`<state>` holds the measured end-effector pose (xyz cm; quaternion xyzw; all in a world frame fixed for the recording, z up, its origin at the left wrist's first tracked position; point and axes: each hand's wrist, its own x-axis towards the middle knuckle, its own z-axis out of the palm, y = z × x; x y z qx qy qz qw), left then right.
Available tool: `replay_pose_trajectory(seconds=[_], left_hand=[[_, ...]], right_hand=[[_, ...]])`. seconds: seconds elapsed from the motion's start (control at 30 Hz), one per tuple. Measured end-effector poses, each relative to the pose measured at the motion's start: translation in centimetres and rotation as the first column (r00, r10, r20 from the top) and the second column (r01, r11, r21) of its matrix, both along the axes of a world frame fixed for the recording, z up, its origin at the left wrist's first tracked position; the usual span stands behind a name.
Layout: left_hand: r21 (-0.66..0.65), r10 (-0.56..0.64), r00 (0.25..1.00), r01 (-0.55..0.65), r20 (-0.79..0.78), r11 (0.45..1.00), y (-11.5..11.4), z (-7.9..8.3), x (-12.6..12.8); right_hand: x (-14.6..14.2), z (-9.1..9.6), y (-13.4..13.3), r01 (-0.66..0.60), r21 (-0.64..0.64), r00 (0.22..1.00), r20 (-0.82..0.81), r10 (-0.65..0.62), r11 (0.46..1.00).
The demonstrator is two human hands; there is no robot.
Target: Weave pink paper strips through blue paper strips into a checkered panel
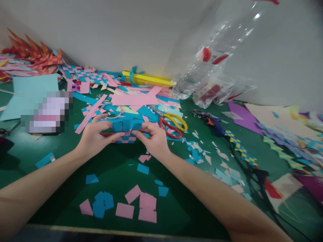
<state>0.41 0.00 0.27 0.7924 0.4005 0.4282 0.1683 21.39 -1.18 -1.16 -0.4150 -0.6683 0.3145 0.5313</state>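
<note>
Pinching one woven blue-and-pink paper piece (pixel 127 137) over the table (pixel 116 168), at one side with the fingers of the left hand (pixel 94 133), at the other with those of the right hand (pixel 155 137), partly covering it. Facing beyond it one pair of scissors (pixel 159 113) and one clear ring (pixel 121 110), partly hidden. Seeing farther out one bottle (pixel 209 62), cut off above, and one rectangle (pixel 47 113), pixelated past recognition.

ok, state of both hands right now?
Left hand: closed, holding the left side of the blue-and-pink woven paper.
Right hand: closed, holding the same piece's right side.
</note>
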Motion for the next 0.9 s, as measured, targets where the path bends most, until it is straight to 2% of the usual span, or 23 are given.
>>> replay_pose_trajectory(seconds=[0.27, 0.37, 0.53, 0.67, 0.77, 0.9], left_hand=[[0.012, -0.026, 1.000, 0.026, 0.000, 1.000, 0.19, -0.38, -0.03], [-0.096, 0.025, 0.999, -0.021, 0.035, 0.995, 0.00, -0.32, -0.01], [-0.240, 0.050, 0.982, -0.004, 0.185, 0.971, -0.06, -0.06, 0.10], [-0.350, 0.089, 0.967, 0.001, 0.239, 0.937, 0.01, 0.39, 0.23], [-0.413, 0.097, 0.965, 0.013, 0.245, 0.910, 0.10, 0.52, 0.15], [-0.442, 0.141, 0.973, -0.048, 0.181, 0.896, 0.28, 0.34, -0.11]], right_hand=[[0.00, -0.06, 0.10, -0.033, -0.047, 0.999, -0.005, 0.033, 0.998], [0.04, -0.03, 0.12, 0.001, -0.059, 1.000, -0.014, -0.001, 0.998], [0.18, 0.04, 0.30, 0.080, -0.050, 0.993, -0.083, -0.084, 0.996], [0.18, 0.16, 0.52, 0.150, -0.062, 0.977, -0.144, -0.157, 0.987], [0.17, 0.26, 0.63, 0.183, -0.091, 0.968, -0.158, -0.195, 0.979], [0.21, 0.21, 0.68, 0.183, -0.123, 0.969, -0.143, -0.199, 0.975]])
